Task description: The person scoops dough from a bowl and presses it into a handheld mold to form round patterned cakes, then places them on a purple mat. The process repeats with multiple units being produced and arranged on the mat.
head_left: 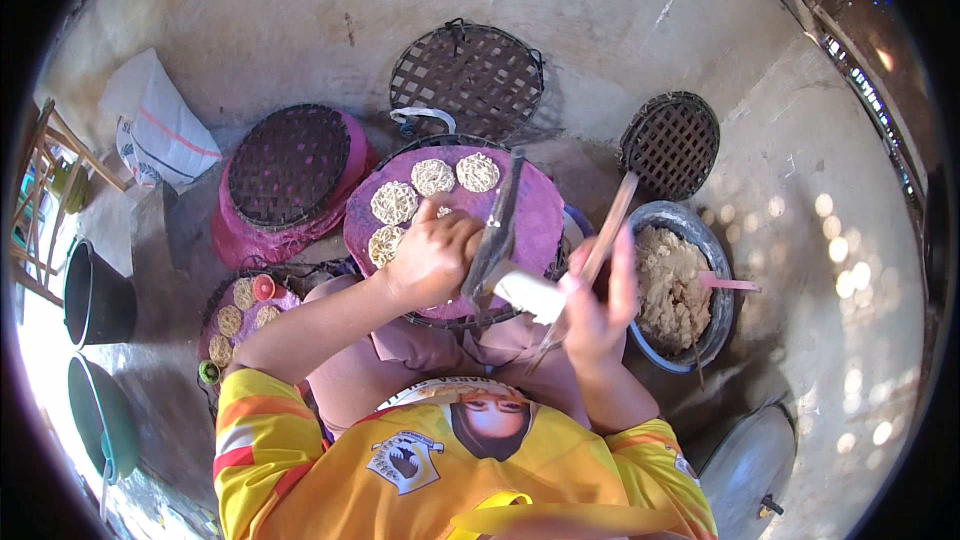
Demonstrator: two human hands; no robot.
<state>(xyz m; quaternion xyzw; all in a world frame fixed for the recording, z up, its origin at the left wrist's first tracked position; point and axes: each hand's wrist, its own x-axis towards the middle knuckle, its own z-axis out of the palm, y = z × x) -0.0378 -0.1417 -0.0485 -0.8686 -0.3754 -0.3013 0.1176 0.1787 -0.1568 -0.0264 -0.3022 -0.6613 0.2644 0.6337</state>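
Note:
A round tray covered with purple cloth (535, 195) rests before my lap, with several pale, noodle-like discs (433, 177) along its far and left parts. Over it my left hand (435, 255) is closed against a dark wooden bar (505, 210), which stands tilted above the cloth. The fingers' inner side is hidden. My right hand (603, 315), slightly blurred, grips a light wooden stick (612, 220) slanting up and away. Between the bar and that hand is a smeared white piece (530, 295) whose kind I cannot make out.
At right, a tub (720, 325) holds beige dough (668, 285) and a pink-handled tool (730, 283). A smaller tray of discs (228, 320) sits at my left. Woven trays (465, 80) lean on the wall; a black bucket (100, 295) and green bucket (102, 415) stand far left.

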